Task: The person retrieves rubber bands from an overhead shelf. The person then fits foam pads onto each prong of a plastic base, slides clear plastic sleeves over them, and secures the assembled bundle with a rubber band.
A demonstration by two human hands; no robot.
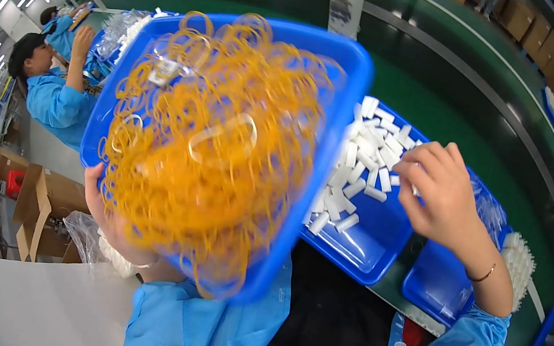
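A blue tray [362, 60] full of yellow rubber bands [222, 158] is tilted up close to the camera. My left hand [116, 217] is shut on its lower left side, with part of the fingers hidden by the tray. Some paler bands and a small white tag-like piece [163, 72] lie among the yellow ones. To the right, my right hand [435, 189] hovers over a second blue tray [369, 248] with short white cylindrical pieces [366, 154]. Its fingers are bent and apart, and white pieces show beside and between the fingertips.
A third blue tray [440, 276] with clear plastic stands at the right, near a bundle of white pieces [517, 266]. Behind runs a green conveyor belt [441, 83]. Co-workers in blue [59, 97] sit at the left. An open cardboard box [46, 210] is at lower left.
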